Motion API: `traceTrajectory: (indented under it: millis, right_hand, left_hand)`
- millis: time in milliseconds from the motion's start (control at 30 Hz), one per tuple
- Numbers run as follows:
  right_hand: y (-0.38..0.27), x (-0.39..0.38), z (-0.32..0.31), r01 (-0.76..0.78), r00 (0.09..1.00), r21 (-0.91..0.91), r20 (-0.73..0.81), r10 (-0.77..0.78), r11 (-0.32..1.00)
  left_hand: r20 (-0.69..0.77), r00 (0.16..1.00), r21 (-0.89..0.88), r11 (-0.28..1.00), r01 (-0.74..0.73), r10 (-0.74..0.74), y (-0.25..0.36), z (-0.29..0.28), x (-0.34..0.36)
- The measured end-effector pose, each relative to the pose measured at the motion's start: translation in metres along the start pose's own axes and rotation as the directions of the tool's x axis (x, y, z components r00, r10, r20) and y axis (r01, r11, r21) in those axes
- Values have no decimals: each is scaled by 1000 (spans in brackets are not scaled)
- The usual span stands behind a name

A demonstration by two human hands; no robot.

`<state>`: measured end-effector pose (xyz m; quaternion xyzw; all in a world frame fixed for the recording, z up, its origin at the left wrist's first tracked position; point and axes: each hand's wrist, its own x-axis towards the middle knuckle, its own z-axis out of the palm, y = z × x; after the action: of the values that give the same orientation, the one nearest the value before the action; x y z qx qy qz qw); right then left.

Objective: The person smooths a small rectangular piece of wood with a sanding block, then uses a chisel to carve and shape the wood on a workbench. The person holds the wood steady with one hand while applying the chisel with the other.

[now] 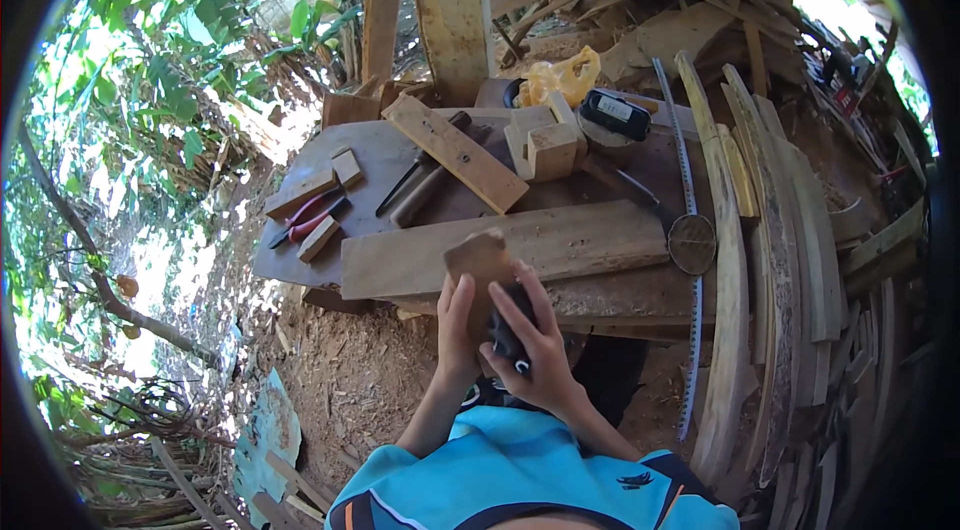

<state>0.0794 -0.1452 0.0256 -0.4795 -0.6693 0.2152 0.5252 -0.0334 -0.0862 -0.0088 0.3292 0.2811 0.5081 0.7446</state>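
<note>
My left hand (456, 330) grips the left edge of a small brown wooden piece (480, 260), held upright in front of the workbench. My right hand (535, 350) is wrapped around a dark tool (505, 335) pressed against the lower part of that wooden piece. Both hands are close together, just below the front edge of a wide plank (580, 245) that lies across the bench.
The bench (375, 155) carries red-handled pliers (305, 218), chisels (420, 175), a flat board (455, 150), wooden blocks (545, 145), a black box (615, 113) and a yellow bag (562, 78). A long saw blade (688, 230) and stacked curved planks (770, 260) lie at the right. Dirt with shavings lies below.
</note>
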Motion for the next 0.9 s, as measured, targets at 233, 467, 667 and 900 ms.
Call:
traceTrajectory:
  millis: [233,467,667,900]
  right_hand:
    - [7,48,-17,-43,995,79,-82,50,996]
    - [-6,0,24,148,981,53,120,-154,988]
    - [-5,59,2,195,978,35,72,-197,980]
    - [4,-15,36,59,977,43,201,-66,997]
  left_hand:
    - [112,993,330,941,-77,42,-23,21,-29]
    - [6,898,20,898,-440,440,49,29,7]
    - [-61,921,254,899,-357,384,8,27,-23]
    - [-203,840,138,864,-483,502,51,19,10]
